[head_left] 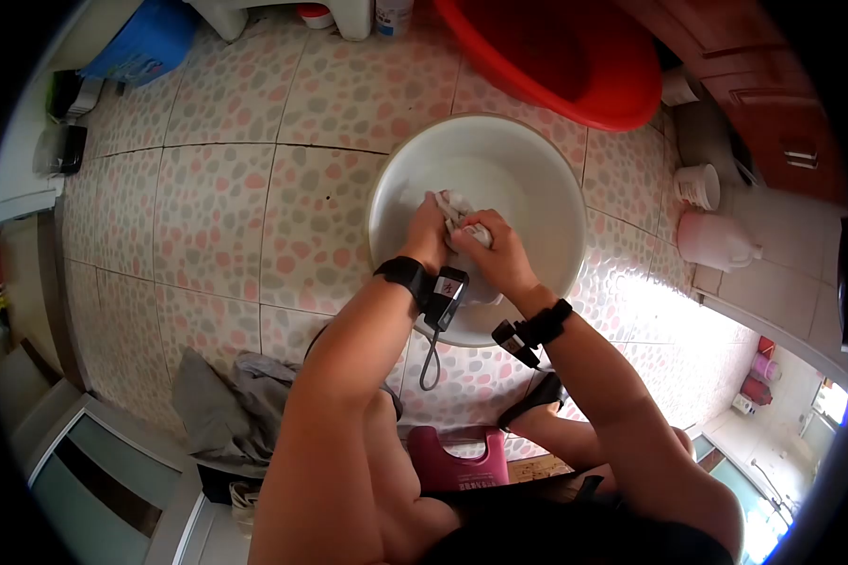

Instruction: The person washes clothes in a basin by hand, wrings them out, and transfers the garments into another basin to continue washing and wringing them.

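A large white basin [546,160] stands on the floor in front of me. Over it, both of my hands grip one bunched, whitish cloth [457,204]. My left hand [426,232] is closed around the cloth's left side, near the basin's left wall. From the right, my right hand [501,259] closes on the same cloth, its fingers curled over it and close to the left hand. More pale cloth shows below the hands, partly hidden by my left wrist. What kind of cloth item it is, I cannot make out.
A big red tub [622,89] lies just beyond the basin. A pink jug [716,240] and a white bucket [697,186] stand at the right. Grey fabric [219,405] hangs at my left. A pink plastic stool [433,461] is beneath me. A blue container [151,42] stands far left.
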Demonstrator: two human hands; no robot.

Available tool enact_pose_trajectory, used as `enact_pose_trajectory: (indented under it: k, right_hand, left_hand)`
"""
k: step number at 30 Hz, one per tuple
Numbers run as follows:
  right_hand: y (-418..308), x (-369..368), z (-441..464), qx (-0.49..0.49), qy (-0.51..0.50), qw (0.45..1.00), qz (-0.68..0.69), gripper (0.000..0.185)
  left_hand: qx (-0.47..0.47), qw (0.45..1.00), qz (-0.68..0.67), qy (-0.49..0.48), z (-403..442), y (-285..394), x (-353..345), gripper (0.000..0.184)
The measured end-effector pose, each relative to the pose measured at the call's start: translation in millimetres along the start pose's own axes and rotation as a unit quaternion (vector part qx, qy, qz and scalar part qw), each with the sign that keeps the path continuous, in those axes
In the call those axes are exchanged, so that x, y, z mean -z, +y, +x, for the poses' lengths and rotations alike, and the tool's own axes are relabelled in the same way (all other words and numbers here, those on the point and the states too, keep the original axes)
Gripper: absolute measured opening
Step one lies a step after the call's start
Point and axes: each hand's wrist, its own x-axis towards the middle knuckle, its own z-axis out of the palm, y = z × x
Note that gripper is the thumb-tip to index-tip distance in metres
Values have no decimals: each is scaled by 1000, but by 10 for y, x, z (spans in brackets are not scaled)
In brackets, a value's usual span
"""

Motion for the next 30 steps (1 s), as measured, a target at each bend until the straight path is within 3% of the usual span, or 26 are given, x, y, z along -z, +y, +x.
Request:
enact_pose_trajectory:
  k: [1,2,4,5,7,11,12,13,15,16,19,21,22,23,24,26,27,30]
  right_hand:
    - [-20,-32,13,-2,2,1000,1,20]
    - [-41,-66,65,-14,33,998,-48,22]
    - [16,-49,204,-24,64,993,-97,23]
    - [152,-31,304,-37,94,986,-129,24]
    - [341,55,445,-51,126,978,-156,25]
    - [624,495,341,-67,112,964,-233,46]
    - [648,552,298,-82,87,960,-252,57]
    - [639,548,279,-83,86,960,-254,57]
    - [582,476,267,-123,77,948,-285,73]
    - [545,397,297,-123,77,948,-284,73]
    - [551,50,372,-188,137,937,-262,75]
    - [719,-180,356,-87,106,930,-341,61]
    - [694,-212,322,-82,106,930,-341,61]
    - [680,-244,235,-45,55,970,-234,51]
    - [666,-277,162,-8,2,992,-122,42]
    - [287,-226,37,35,21,996,-74,33]
    - [104,-193,-1,76,47,996,-25,25]
    - [-81,-113,69,37,29,998,-50,18]
  left_hand:
    - [-102,974,195,-46,-77,44,-20,43]
    - [-101,974,197,-48,-55,12,-74,43]
    - [-31,997,-7,70,15,-43,-262,39]
    - [-34,997,-3,68,25,-38,-305,39]
    - [-85,968,176,155,6,-13,-325,29]
    - [-115,965,165,166,-25,298,71,37]
    - [-49,978,141,145,-106,322,63,49]
    - [-48,979,139,145,-5,74,122,49]
    - [-79,870,377,307,298,-614,309,61]
    - [-38,895,354,269,-79,-347,155,72]
    - [5,925,259,278,-242,-452,13,70]
    - [17,936,209,282,-200,-366,6,70]
    - [55,970,50,233,-121,-281,12,63]
    - [94,974,-111,176,-74,-232,25,58]
    - [93,973,-114,177,-41,-241,75,58]
    - [32,979,-197,-28,-1,-319,215,50]
    - [34,979,-198,-27,11,-309,218,50]
    - [63,979,-195,-4,-59,-139,51,37]
